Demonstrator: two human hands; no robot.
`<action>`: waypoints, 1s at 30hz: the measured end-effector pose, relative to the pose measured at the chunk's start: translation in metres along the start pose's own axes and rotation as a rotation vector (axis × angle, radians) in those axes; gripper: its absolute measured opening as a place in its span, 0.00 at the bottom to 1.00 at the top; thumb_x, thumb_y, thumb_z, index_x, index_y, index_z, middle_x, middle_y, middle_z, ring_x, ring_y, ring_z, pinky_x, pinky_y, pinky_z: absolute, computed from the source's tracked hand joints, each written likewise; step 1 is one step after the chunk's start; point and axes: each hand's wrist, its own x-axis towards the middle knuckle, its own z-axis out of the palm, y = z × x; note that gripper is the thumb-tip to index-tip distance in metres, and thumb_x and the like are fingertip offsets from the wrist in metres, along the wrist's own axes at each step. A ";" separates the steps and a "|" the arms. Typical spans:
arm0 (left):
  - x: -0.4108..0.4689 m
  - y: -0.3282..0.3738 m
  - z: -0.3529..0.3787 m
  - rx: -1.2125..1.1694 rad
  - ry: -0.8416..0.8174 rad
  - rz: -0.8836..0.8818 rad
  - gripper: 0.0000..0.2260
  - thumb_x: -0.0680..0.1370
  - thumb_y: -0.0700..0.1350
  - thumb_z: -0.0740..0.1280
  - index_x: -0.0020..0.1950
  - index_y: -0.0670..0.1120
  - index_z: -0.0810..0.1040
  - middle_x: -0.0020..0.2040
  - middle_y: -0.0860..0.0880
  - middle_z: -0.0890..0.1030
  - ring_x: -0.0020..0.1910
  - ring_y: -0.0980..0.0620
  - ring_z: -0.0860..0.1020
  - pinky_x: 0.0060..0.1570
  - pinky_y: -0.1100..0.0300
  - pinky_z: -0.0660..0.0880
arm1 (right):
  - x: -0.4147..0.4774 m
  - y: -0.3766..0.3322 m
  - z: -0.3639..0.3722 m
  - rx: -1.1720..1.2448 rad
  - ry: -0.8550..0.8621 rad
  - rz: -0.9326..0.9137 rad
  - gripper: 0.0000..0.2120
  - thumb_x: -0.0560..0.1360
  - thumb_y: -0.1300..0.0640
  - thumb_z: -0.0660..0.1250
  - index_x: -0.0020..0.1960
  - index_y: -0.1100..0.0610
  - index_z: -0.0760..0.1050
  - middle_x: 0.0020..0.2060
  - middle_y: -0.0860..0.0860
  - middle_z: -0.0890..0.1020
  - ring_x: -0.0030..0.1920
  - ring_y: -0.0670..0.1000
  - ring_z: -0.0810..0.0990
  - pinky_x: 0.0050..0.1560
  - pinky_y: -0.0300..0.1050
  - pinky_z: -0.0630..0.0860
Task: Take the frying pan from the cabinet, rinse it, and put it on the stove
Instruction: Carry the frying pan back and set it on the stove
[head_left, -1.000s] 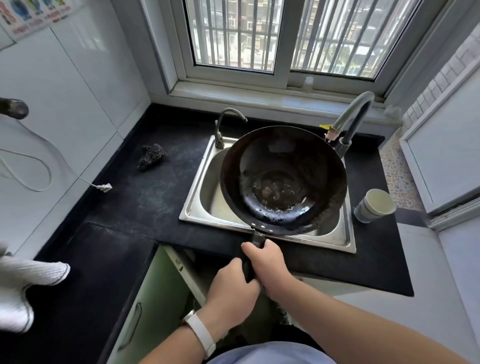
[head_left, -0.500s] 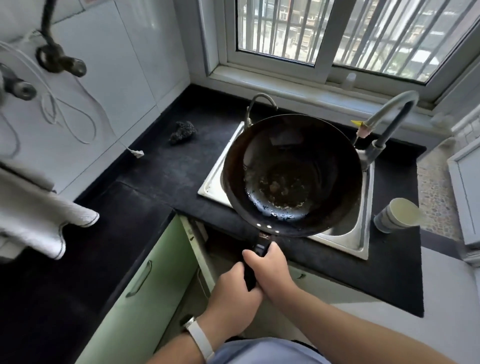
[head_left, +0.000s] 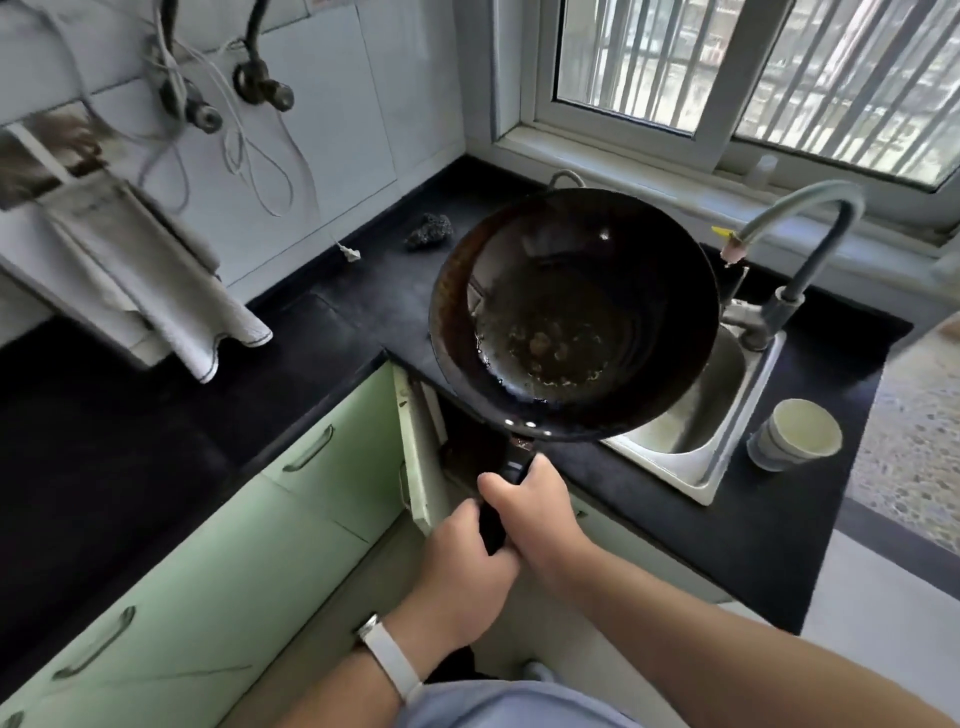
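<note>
Where the black counter (head_left: 332, 332) turns its corner, a dark scouring lump (head_left: 429, 232) near the back edge, a pale cup (head_left: 795, 435) by the front edge right of the sink (head_left: 727, 415), a cabinet door (head_left: 415, 447) ajar below. Left hand (head_left: 462, 566) and right hand (head_left: 535, 514): each grip clamped shut around the handle. Frying pan (head_left: 574, 312) held beyond both hands, above the sink's left part and the counter edge, wet residue inside.

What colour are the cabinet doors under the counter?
Pale green cabinet doors, with metal handles; clear in the head view.
</note>
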 end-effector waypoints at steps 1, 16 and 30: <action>-0.008 0.001 0.001 -0.011 0.020 -0.003 0.05 0.72 0.42 0.70 0.46 0.48 0.77 0.39 0.51 0.83 0.37 0.57 0.80 0.33 0.63 0.75 | -0.005 0.000 -0.001 -0.010 -0.036 -0.022 0.12 0.66 0.59 0.68 0.37 0.55 0.64 0.29 0.49 0.69 0.30 0.48 0.69 0.29 0.44 0.67; -0.103 -0.045 -0.037 -0.071 0.314 -0.103 0.07 0.72 0.45 0.70 0.38 0.53 0.73 0.29 0.54 0.78 0.25 0.58 0.72 0.25 0.63 0.65 | -0.079 0.003 0.072 -0.219 -0.302 -0.093 0.14 0.61 0.49 0.68 0.40 0.57 0.70 0.33 0.50 0.75 0.33 0.49 0.73 0.36 0.51 0.74; -0.265 -0.193 -0.146 -0.167 0.638 -0.334 0.05 0.71 0.47 0.68 0.40 0.49 0.74 0.32 0.49 0.79 0.28 0.49 0.74 0.27 0.57 0.67 | -0.242 0.038 0.265 -0.415 -0.644 -0.147 0.10 0.70 0.58 0.69 0.40 0.57 0.67 0.32 0.50 0.72 0.31 0.49 0.71 0.31 0.42 0.68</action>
